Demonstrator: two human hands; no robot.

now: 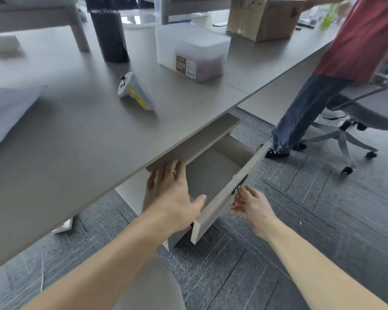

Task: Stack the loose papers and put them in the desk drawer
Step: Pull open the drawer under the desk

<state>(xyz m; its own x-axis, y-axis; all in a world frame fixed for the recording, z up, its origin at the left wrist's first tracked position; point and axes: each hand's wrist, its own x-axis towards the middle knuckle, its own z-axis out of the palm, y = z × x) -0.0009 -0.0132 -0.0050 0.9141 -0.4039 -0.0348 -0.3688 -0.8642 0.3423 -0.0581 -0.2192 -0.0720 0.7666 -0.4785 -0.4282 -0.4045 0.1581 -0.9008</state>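
Grey drawer [213, 175] open, left hand [173, 193] flat inside, right hand [251, 203] pinching key [238, 190]

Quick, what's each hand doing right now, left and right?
Left hand: open, resting flat at the drawer edge, holding nothing.
Right hand: fingers pinched on the key in the drawer front.

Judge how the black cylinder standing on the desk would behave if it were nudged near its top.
The black cylinder is tall for its base, so a high push would probably tip it rather than slide it. Once down, its round body would likely roll on the flat desk. Its weight cannot be told from here.
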